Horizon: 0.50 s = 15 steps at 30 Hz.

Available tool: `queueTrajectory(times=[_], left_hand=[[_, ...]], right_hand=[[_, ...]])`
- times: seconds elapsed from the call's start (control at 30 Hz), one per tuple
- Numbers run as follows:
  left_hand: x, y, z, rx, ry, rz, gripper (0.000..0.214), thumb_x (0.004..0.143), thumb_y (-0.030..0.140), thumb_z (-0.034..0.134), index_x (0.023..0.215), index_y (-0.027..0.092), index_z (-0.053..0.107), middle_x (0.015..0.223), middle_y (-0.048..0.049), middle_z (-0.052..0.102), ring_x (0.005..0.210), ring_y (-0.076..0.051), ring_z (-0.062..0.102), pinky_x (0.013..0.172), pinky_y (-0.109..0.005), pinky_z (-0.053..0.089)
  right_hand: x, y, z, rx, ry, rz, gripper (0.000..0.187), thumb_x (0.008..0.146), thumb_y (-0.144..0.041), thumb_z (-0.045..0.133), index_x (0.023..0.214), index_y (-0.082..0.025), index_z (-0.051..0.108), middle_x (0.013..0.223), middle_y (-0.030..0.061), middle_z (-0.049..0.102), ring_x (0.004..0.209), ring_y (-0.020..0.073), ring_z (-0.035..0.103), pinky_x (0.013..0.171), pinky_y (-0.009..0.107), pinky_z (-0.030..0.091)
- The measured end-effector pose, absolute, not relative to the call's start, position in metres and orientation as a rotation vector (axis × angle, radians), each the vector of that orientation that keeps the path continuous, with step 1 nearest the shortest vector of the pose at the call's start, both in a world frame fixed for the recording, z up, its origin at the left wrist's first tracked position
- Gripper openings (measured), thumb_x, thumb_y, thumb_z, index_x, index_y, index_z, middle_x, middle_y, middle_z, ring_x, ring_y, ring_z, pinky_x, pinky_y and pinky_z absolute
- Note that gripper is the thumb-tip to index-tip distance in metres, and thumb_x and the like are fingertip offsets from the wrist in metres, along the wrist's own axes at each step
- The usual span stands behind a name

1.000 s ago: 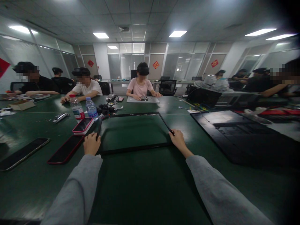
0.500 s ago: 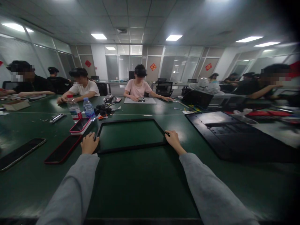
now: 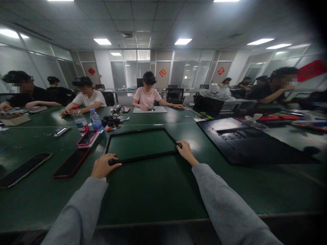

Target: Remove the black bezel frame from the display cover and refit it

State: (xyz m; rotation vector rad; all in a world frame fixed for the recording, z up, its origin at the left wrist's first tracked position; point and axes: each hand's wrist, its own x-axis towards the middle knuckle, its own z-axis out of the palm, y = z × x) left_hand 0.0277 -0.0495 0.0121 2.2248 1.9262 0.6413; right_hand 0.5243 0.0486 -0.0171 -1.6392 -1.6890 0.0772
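A thin black rectangular monitor bezel (image 3: 149, 157) lies on the green table, and the tabletop shows through its opening. My left hand (image 3: 105, 165) grips its near left corner, thumb on the near side and fingers curled over the top. At the near right corner, my right hand (image 3: 187, 152) pinches the bezel between thumb and fingers. A small dark shape shows at the fingertips of each hand; whether it is part of the bezel I cannot tell.
Left of the bezel are a red-edged phone (image 3: 72, 163), a pink-rimmed phone (image 3: 88, 139), a dark phone (image 3: 25, 170) and two bottles (image 3: 96, 120). A large black panel (image 3: 245, 143) lies right. Across the table sits a person in pink (image 3: 148, 97); cables (image 3: 112, 120) lie nearer.
My left hand has moved from the bezel's left side to its near left corner, thumb now stretched along the near edge. My right hand stays at the right corner. The view has shifted slightly.
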Motion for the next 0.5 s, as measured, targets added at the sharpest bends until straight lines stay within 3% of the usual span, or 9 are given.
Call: queueTrajectory(times=[0.1,0.27,0.37,0.5], left_hand=[[0.023,-0.048,0.01,2.158,1.947,0.752,0.045,0.078,0.068,0.063,0.097,0.028,0.073,0.118,-0.0051,0.07,0.111,-0.026,0.063,0.093,-0.038,0.048],[0.019,-0.049,0.012,2.001,1.962,0.849,0.051,0.074,0.069,0.064,0.097,0.025,0.074,0.103,-0.007,0.072,0.098,-0.026,0.067,0.088,-0.037,0.05],[0.018,-0.05,0.016,1.905,1.906,0.962,0.052,0.071,0.07,0.067,0.094,0.024,0.074,0.1,-0.0066,0.073,0.096,-0.026,0.067,0.089,-0.037,0.049],[0.015,-0.048,0.02,1.756,1.823,1.115,0.055,0.068,0.07,0.07,0.094,0.022,0.075,0.095,-0.006,0.074,0.091,-0.025,0.068,0.084,-0.035,0.05]], right_hand=[[0.524,0.044,-0.01,-1.576,-1.69,0.182,0.029,0.084,-0.025,0.048,0.105,-0.019,0.067,0.102,0.0102,0.066,0.096,0.0229,0.059,0.095,0.04,0.045],[0.541,0.032,0.01,-1.601,-1.593,0.096,0.032,0.091,-0.029,0.044,0.113,-0.016,0.064,0.107,0.0151,0.066,0.095,0.0229,0.058,0.094,0.038,0.044],[0.576,0.015,0.024,-1.649,-1.503,-0.06,0.04,0.092,-0.028,0.043,0.123,-0.01,0.059,0.12,0.024,0.06,0.114,0.0295,0.051,0.105,0.049,0.034],[0.642,-0.025,0.036,-1.763,-1.168,-0.443,0.054,0.091,-0.033,0.046,0.141,-0.014,0.05,0.135,0.0297,0.05,0.136,0.0353,0.035,0.108,0.059,0.022]])
